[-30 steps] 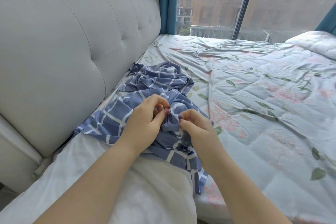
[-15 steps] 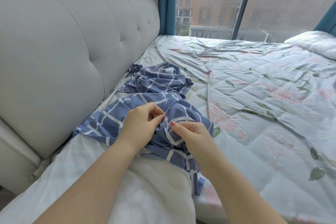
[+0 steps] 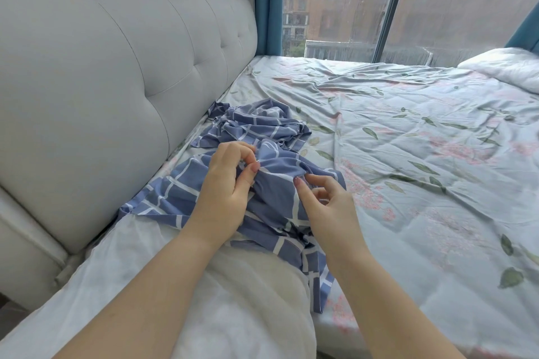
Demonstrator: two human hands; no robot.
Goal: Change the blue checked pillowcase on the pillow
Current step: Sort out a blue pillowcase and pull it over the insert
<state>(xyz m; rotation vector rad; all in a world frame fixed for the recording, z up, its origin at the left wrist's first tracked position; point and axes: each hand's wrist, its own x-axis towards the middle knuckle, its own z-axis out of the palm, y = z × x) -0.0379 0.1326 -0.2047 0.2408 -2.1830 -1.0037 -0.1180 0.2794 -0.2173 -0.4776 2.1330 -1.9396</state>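
1. The pillowcase [image 3: 180, 192], blue with white checks, lies crumpled at the foot of the headboard [image 3: 102, 96], draped over the far end of a white pillow [image 3: 233, 300] that lies along the headboard's base.
2. The left hand [image 3: 224, 186] is the one nearer the headboard. Its fingers are curled, and thumb and fingertips pinch a raised fold of the pillowcase.
3. The right hand [image 3: 329, 207] is on the side away from the headboard. Its thumb and forefinger nip another fold of the same cloth, and the other fingers are curled in, holding nothing.
4. The two pinched folds are close together, with a ridge of cloth between them.
5. More blue checked cloth [image 3: 256, 125] is bunched farther along the headboard. I cannot tell whether it is the same piece.
6. A floral quilt [image 3: 423, 169] spreads away from the headboard.
7. A window [image 3: 350, 3] stands at the headboard's far end, with a blue curtain [image 3: 268, 3] between the two.
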